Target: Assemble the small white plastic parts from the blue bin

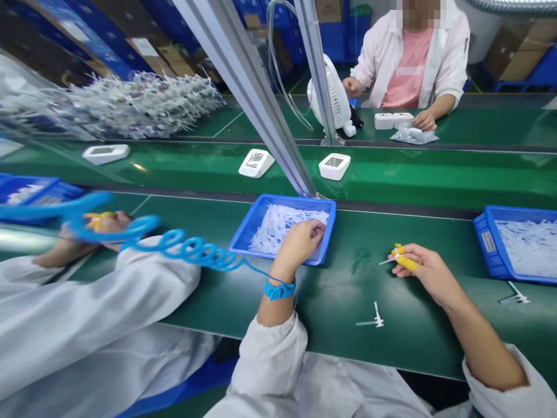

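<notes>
My left hand (300, 241), with a blue coiled-cord wrist strap (279, 289) on its wrist, reaches into a blue tray (243, 232) of thin white plastic strips (278, 223). Its fingers are curled together at the tray's right side; what they pinch, if anything, is hidden. Over the green work surface, my right hand (418, 264) wears yellow finger covers and pinches a small white plastic piece (395, 253) with a thin strip sticking out to the left. Below it lies a similar white plastic piece (375, 318), with two strips at an angle.
Another blue tray (489, 238) of white strips stands at right, near another white piece (516, 295). White display devices (335, 166) sit on the green belt, past a slanted metal post (261, 87). A co-worker's sleeve (143, 290) is at left; another person (409, 64) sits opposite.
</notes>
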`<act>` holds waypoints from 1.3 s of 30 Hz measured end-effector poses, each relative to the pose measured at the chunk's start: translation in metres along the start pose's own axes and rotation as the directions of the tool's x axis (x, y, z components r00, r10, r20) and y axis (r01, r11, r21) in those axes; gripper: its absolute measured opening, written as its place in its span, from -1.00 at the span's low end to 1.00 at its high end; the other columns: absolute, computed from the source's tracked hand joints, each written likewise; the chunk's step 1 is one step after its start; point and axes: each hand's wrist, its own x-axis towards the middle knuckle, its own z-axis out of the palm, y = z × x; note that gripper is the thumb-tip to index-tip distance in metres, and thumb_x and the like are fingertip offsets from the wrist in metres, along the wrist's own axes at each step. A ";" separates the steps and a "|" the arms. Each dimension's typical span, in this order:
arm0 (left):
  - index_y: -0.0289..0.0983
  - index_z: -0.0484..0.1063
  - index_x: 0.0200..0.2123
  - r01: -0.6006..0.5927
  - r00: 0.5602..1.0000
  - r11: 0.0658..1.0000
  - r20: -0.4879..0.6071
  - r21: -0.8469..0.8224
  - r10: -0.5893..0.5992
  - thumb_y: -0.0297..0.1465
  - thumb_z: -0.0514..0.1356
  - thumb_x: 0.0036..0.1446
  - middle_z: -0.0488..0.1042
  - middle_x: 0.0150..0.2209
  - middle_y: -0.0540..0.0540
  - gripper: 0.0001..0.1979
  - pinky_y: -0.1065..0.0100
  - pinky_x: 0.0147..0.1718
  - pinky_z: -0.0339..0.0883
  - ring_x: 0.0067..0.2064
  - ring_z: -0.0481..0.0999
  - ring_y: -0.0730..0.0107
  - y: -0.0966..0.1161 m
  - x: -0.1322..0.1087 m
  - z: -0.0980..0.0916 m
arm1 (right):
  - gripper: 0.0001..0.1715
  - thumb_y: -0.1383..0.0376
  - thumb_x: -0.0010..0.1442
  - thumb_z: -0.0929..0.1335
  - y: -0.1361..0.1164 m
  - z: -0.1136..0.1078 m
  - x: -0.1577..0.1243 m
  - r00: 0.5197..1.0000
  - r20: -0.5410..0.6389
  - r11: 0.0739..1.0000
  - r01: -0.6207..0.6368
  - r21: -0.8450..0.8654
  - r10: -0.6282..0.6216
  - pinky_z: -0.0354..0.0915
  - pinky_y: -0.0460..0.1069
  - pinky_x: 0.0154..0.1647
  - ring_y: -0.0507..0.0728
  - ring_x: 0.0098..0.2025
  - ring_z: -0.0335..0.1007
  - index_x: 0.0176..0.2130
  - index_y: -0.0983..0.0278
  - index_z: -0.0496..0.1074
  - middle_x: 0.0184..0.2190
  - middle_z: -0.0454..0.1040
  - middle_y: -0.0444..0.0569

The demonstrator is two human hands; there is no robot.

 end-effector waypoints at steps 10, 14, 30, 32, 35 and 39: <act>-0.24 0.61 -0.10 -0.107 0.945 0.994 -0.310 -0.003 0.101 -0.38 0.17 0.34 0.63 -0.17 -0.17 -0.79 0.14 -0.02 0.50 -0.13 0.62 0.13 0.003 -0.005 -0.004 | -0.49 -0.02 0.05 0.65 -0.002 0.009 -0.006 0.999 0.047 0.998 0.010 0.057 -0.012 0.54 0.00 -0.19 0.14 -0.24 0.61 -0.14 0.24 0.67 -0.20 0.67 0.06; -0.20 0.59 0.05 -0.374 0.852 0.921 -0.432 -0.105 0.297 -0.34 0.21 0.43 0.62 -0.10 -0.13 -0.78 0.23 -0.01 0.51 -0.08 0.61 0.24 0.042 -0.019 -0.002 | -0.52 0.02 -0.04 0.68 0.006 0.014 -0.003 0.995 -0.066 0.993 0.076 0.087 -0.070 0.52 0.01 -0.25 0.14 -0.31 0.58 -0.22 0.25 0.69 -0.32 0.65 0.03; -0.19 0.63 0.03 -0.401 0.913 0.737 -0.171 -0.544 0.370 -0.36 0.35 0.35 0.68 -0.14 -0.11 -0.79 0.27 0.00 0.57 -0.10 0.68 0.30 0.100 -0.035 0.080 | -0.44 -0.06 -0.10 0.71 0.012 0.026 -0.004 0.978 -0.173 0.974 0.144 0.176 -0.114 0.58 0.05 -0.06 0.19 -0.19 0.67 -0.31 0.23 0.59 -0.25 0.68 0.00; -0.21 0.63 0.02 -0.384 0.919 0.719 -0.167 -0.580 0.357 -0.35 0.35 0.35 0.69 -0.13 -0.12 -0.80 0.27 0.00 0.59 -0.10 0.69 0.31 0.100 -0.035 0.084 | -0.45 -0.05 -0.09 0.71 0.013 0.026 -0.003 0.979 -0.171 0.973 0.143 0.184 -0.111 0.57 0.04 -0.06 0.18 -0.18 0.67 -0.31 0.23 0.59 -0.25 0.68 -0.01; -0.23 0.64 -0.01 -0.330 0.937 0.668 -0.150 -0.667 0.314 -0.27 0.37 0.34 0.70 -0.10 -0.16 -0.77 0.27 0.00 0.62 -0.10 0.71 0.28 0.098 -0.035 0.089 | -0.47 -0.03 -0.10 0.72 0.012 0.026 -0.003 0.980 -0.172 0.970 0.131 0.207 -0.096 0.56 0.02 -0.08 0.16 -0.20 0.66 -0.32 0.22 0.59 -0.25 0.68 -0.02; -0.27 0.63 -0.04 -0.216 0.965 0.579 -0.083 -0.786 0.247 -0.22 0.41 0.30 0.71 -0.10 -0.18 -0.72 0.24 0.01 0.66 -0.09 0.73 0.24 0.096 -0.035 0.092 | -0.48 0.03 -0.14 0.74 0.013 0.028 -0.004 0.980 -0.177 0.963 0.130 0.236 -0.089 0.55 -0.01 -0.09 0.14 -0.21 0.66 -0.33 0.22 0.59 -0.25 0.68 -0.05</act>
